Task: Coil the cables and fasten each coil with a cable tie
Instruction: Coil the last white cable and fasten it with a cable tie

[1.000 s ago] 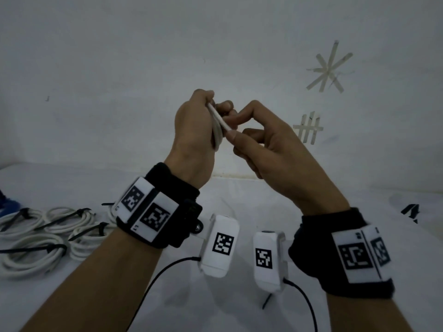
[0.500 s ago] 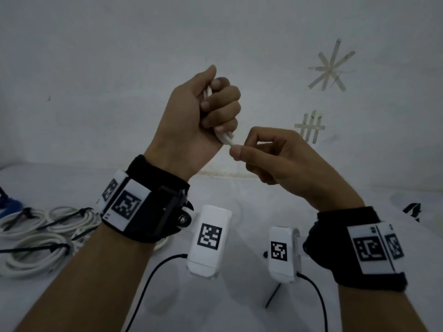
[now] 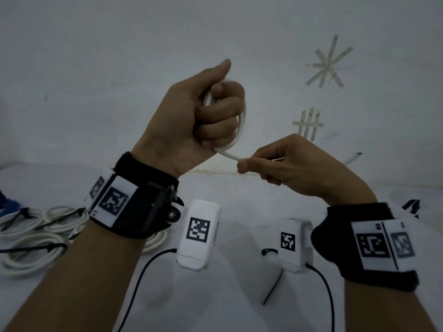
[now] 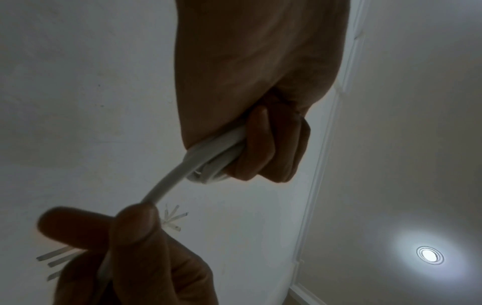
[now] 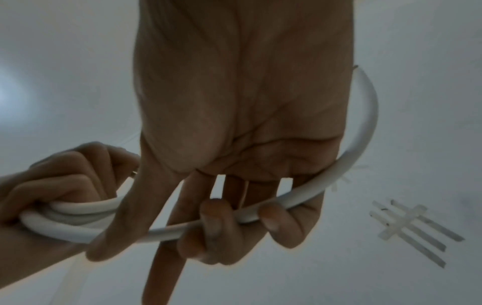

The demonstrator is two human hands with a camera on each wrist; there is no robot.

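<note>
My left hand (image 3: 215, 116) is raised in front of the wall, its fingers curled tight round a small coil of white cable (image 3: 242, 123). The same coil (image 4: 208, 163) shows under the curled fingers in the left wrist view. A free length of the cable (image 5: 260, 216) runs out of the fist into my right hand (image 3: 271, 166), which grips it between thumb and fingers just below and right of the left hand. The cable's tail (image 5: 370, 115) arcs behind the right hand.
Several white cable coils (image 3: 31, 236) bound with black ties lie on the white table (image 3: 239, 295) at the left. A black cable tie (image 3: 273, 286) lies on the table between my wrists. Tape marks (image 3: 328, 63) are stuck on the wall.
My left hand has turned palm toward me and risen, closing into a fist round the coil. My right hand has dropped lower and to the right, drawing the cable's free length out.
</note>
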